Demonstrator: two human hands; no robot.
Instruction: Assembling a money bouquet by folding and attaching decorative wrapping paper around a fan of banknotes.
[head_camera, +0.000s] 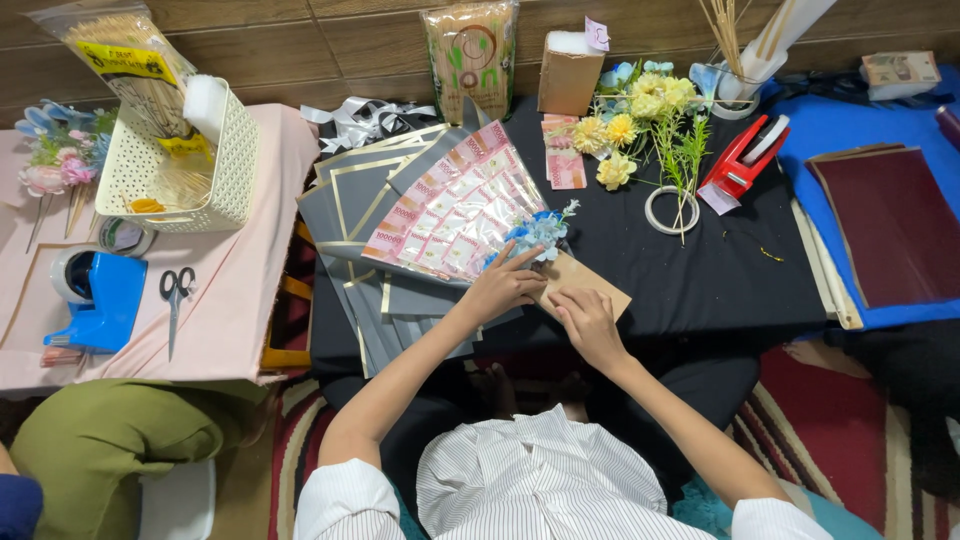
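On the black cloth lies a fan of pink banknotes (455, 205) in clear sleeves, spread over grey wrapping sheets with gold edges (365, 185). A sprig of blue artificial flowers (538, 230) sits at the fan's base, above a brown cardboard piece (585, 280). My left hand (503, 285) rests on the fan's lower end, fingertips touching the blue sprig. My right hand (588, 325) presses flat on the cardboard beside it. Neither hand grips anything.
Yellow and blue artificial flowers (640, 110), a tape roll (670, 210) and a red tape dispenser (740, 155) lie to the right. A white basket (185, 170), scissors (176, 290) and a blue tape dispenser (100, 300) sit on the pink table at left. Dark red sheets (895, 225) lie at far right.
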